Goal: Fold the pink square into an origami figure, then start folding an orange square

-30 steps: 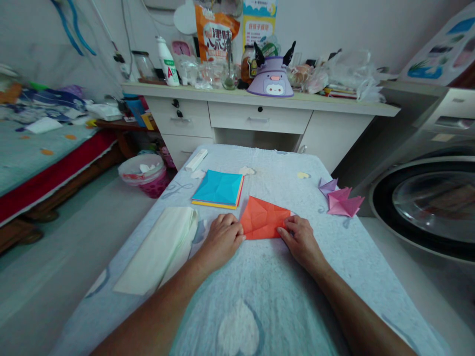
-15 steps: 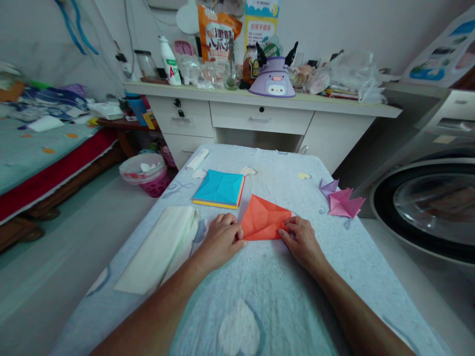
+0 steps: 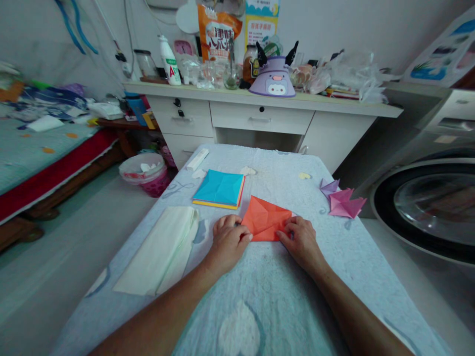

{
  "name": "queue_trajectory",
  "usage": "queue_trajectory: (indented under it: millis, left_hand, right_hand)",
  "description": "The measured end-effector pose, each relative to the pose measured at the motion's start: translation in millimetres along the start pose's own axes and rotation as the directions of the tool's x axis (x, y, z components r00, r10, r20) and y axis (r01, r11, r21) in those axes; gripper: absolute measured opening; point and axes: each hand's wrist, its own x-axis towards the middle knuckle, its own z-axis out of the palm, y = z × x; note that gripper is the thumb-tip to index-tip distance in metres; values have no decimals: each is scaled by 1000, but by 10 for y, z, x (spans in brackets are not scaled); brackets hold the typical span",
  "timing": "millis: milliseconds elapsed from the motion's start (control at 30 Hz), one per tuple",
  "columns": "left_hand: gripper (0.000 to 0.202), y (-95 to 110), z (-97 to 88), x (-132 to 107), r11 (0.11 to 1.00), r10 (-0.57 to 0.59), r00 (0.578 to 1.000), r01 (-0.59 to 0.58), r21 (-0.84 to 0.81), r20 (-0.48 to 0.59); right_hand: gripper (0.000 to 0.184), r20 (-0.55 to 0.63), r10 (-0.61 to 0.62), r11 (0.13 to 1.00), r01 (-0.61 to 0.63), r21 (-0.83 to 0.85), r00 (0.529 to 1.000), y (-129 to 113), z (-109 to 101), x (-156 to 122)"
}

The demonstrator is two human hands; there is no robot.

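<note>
A creased orange-red sheet of origami paper point(image 3: 265, 217) lies on the cloth-covered table, with its near edge folded up. My left hand point(image 3: 230, 240) pinches its near left corner between thumb and fingers. At the right edge, my right hand point(image 3: 299, 240) grips the paper with thumb and fingertips. Just beyond my left hand sits a stack of square coloured paper point(image 3: 218, 188), a creased blue sheet on top and yellow and red edges below. Folded pink paper point(image 3: 346, 203) and a purple folded piece point(image 3: 328, 186) stand at the right edge of the table.
A folded pale cloth or paper bundle point(image 3: 159, 252) lies to the left of my left forearm. A small white box point(image 3: 198, 159) is at the far left corner. Beyond the table stands a white desk point(image 3: 260, 111) with jars; a washing machine point(image 3: 430, 198) is on the right.
My left thumb and fingers have slid slightly right along the near edge of the orange-red paper. My right hand has shifted only a little. The stack and folded pieces stay put.
</note>
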Motion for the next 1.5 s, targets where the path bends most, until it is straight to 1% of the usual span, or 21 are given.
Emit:
queue_trajectory:
  millis: [233, 467, 800, 1100, 1333, 1500]
  left_hand:
    - [11, 4, 25, -1, 998, -10, 1000, 11, 62, -9]
    - [10, 42, 21, 1, 995, -10, 1000, 11, 104, -11]
    - [7, 30, 37, -1, 991, 12, 1000, -8, 136, -28]
    - [6, 39, 37, 2, 985, 29, 999, -23, 170, -36]
    - [4, 28, 37, 1, 985, 33, 999, -26, 169, -42]
    - [6, 21, 31, 1, 987, 19, 999, -12, 158, -39]
  right_hand:
    - [20, -16, 59, 998, -59, -19, 998, -41, -11, 38]
    - [21, -14, 71, 997, -72, -42, 997, -63, -36, 50]
    - [22, -25, 84, 995, -85, -44, 996, -69, -25, 59]
    - [24, -19, 85, 993, -86, -85, 996, -57, -13, 74]
    - [24, -13, 110, 991, -111, -79, 994, -59, -3, 74]
    - [24, -26, 93, 992, -95, -79, 995, -58, -2, 74]
